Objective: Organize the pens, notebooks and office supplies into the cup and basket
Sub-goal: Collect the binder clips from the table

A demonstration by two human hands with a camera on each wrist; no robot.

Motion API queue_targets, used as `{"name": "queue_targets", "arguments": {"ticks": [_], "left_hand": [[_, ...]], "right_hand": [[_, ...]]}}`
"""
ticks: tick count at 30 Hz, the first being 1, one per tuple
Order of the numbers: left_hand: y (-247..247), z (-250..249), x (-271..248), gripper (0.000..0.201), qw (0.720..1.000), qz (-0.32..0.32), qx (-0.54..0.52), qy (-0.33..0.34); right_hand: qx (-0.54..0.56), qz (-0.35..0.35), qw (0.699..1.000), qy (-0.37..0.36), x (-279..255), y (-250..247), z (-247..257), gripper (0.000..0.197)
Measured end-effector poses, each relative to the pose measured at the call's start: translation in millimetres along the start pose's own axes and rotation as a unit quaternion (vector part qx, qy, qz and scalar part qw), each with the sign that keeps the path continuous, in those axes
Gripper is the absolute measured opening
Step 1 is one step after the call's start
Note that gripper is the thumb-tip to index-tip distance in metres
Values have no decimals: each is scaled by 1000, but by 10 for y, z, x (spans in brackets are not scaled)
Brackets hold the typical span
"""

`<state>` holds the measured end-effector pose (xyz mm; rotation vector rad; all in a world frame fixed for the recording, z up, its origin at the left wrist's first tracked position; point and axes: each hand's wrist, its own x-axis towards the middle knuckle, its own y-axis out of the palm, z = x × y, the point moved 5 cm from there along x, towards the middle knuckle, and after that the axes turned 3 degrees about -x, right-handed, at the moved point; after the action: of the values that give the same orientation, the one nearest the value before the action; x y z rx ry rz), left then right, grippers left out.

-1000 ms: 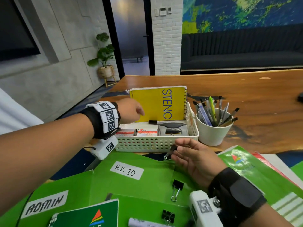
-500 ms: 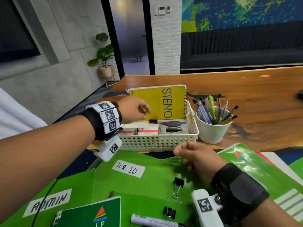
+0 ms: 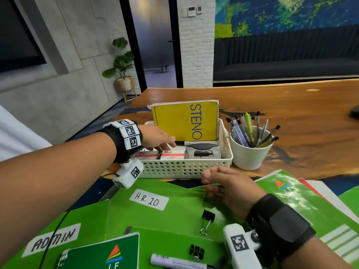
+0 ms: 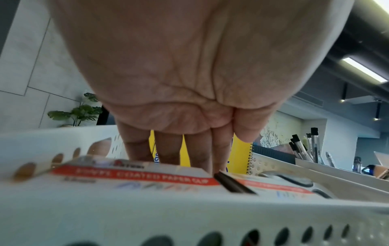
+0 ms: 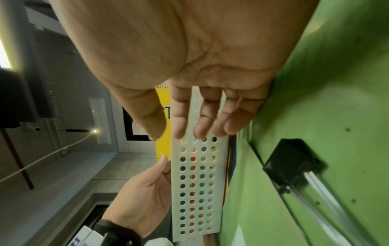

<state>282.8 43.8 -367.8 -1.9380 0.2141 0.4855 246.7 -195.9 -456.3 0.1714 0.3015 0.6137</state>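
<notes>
A white perforated basket (image 3: 186, 167) holds an upright yellow STENO notebook (image 3: 180, 121), two paper clip boxes (image 3: 172, 154), a grey stapler (image 3: 203, 151) and a black marker. My left hand (image 3: 167, 145) reaches into the basket, its straight fingers (image 4: 168, 149) pointing down behind a paper clip box (image 4: 134, 173); it holds nothing. My right hand (image 3: 213, 183) hovers just in front of the basket (image 5: 197, 183), fingers (image 5: 202, 119) relaxed and empty. A white cup (image 3: 250, 154) full of pens (image 3: 248, 129) stands right of the basket. Two black binder clips (image 3: 206, 220) (image 3: 196, 252) and a white marker (image 3: 178, 263) lie on the folders.
Green folders labelled H.R. 10 (image 3: 149, 199) and ADMIN (image 3: 52, 239) cover the near part of the wooden table (image 3: 291, 113). A green notebook (image 3: 108, 253) lies at the bottom, more green and red folders (image 3: 291, 195) at the right. A dark object (image 3: 354, 111) sits at the far right edge.
My right hand pinched a binder clip a second ago; now it is turned palm down and empty. My left hand has dropped from above the basket to put its fingers inside.
</notes>
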Motion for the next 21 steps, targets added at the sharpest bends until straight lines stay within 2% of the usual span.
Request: {"name": "queue_targets", "arguments": {"ticks": [2, 3, 5, 6, 7, 9, 11, 13, 15, 17, 19, 21], "left_hand": [[-26, -39, -40, 47, 999, -27, -10, 12], [-61, -97, -82, 45, 997, -63, -13, 34], [-112, -322, -279, 31, 983, -155, -35, 95], [-78, -475, -420, 22, 974, -186, -30, 129], [11, -651, -575, 16, 969, -187, 1, 163], [395, -934, -815, 13, 963, -100, 121, 219], [914, -1000, -946, 33, 942, 30, 238, 235], [1300, -963, -992, 53, 911, 82, 325, 240], [1456, -980, -997, 49, 902, 60, 332, 268], [1436, -966, -969, 37, 914, 41, 285, 287], [1307, -902, -924, 22, 932, 27, 216, 289], [1030, -800, -829, 17, 958, -17, 129, 257]], "right_hand": [[32, -13, 999, -22, -13, -33, 62, 9], [55, -20, 998, -32, -18, -50, 92, 12], [87, -32, 995, -45, -23, -81, 132, 22], [90, -40, 994, -51, -23, -92, 142, 25], [90, -49, 993, -57, -23, -99, 151, 28], [99, -69, 990, -68, -18, -123, 168, 29], [121, -83, 987, -65, -15, -149, 176, 28], [149, -85, 984, -55, -18, -175, 173, 42], [161, -75, 982, -56, -14, -194, 173, 63], [158, -71, 983, -59, -15, -209, 168, 73], [143, -75, 985, -63, -5, -223, 158, 74], [117, -87, 987, -67, 6, -230, 156, 68]]}}
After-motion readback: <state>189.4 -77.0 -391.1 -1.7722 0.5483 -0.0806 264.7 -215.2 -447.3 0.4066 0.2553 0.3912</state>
